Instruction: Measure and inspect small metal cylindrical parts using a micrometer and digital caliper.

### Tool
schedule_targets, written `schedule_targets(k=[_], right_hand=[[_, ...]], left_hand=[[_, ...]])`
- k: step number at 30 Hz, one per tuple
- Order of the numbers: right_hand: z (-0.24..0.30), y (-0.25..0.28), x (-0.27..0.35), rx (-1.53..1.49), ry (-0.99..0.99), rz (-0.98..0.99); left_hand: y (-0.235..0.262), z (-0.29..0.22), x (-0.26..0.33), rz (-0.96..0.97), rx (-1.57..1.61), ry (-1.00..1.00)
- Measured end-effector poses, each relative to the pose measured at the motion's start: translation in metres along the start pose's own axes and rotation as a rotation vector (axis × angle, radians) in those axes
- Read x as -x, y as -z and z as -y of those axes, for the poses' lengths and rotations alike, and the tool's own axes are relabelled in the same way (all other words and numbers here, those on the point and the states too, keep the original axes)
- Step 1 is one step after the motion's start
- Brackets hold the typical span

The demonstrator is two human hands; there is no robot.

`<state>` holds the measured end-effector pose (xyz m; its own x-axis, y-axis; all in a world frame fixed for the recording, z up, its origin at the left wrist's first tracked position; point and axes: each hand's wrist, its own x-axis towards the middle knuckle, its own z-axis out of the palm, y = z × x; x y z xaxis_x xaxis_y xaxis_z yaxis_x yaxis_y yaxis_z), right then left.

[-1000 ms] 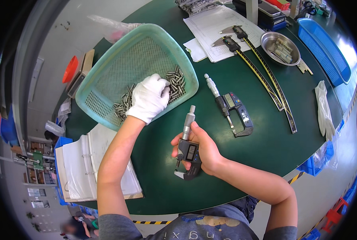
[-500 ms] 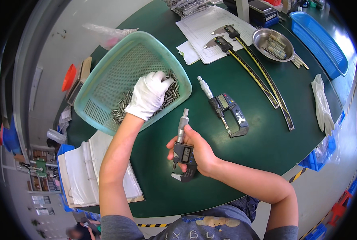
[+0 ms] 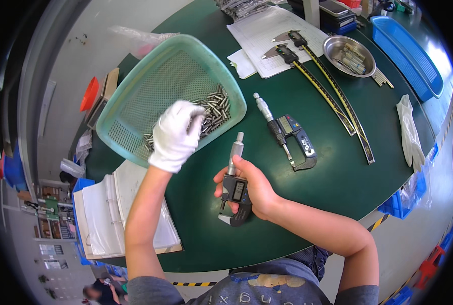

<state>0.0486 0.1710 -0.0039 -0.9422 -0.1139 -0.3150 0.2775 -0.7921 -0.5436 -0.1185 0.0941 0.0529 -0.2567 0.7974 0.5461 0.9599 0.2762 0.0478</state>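
Observation:
My left hand (image 3: 174, 136), in a white glove, is over the near edge of a green mesh basket (image 3: 147, 84). Its fingers are curled together, and whatever they may hold is hidden. Small metal pins (image 3: 217, 109) lie heaped in the basket's near right part, partly behind the glove. My bare right hand (image 3: 257, 189) grips a digital micrometer (image 3: 240, 189) by its frame and sleeve, the thimble pointing away from me. Between the micrometer's measuring faces I can make out no part. A second digital micrometer (image 3: 287, 132) rests on the green table to the right.
Two digital calipers (image 3: 320, 84) lie partly on paper sheets (image 3: 267, 51). Beyond them are a metal bowl (image 3: 330, 51) of cylindrical pieces and a blue basket (image 3: 407, 56). A white glove (image 3: 409, 132) lies at the right edge, an open binder (image 3: 135, 213) at the near left.
My left hand has come up out of the pin heap and drawn back toward me, uncovering more pins. My right hand still holds the micrometer, barely shifted.

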Motion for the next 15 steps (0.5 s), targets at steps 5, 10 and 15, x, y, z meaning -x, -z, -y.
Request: schedule_targets(k=[5, 10, 15], right_hand=[[-0.003, -0.001, -0.001, 0.062, 0.122, -0.049], [-0.002, -0.010, 0.000, 0.096, 0.130, -0.074], [-0.006, -0.007, 0.000, 0.303, 0.102, 0.013]], left_hand=[[0.017, -0.045, 0.061, -0.071, 0.334, 0.329], [0.023, -0.073, 0.099, -0.075, 0.302, 0.284], [0.023, -0.082, 0.119, -0.119, 0.561, 0.479]])
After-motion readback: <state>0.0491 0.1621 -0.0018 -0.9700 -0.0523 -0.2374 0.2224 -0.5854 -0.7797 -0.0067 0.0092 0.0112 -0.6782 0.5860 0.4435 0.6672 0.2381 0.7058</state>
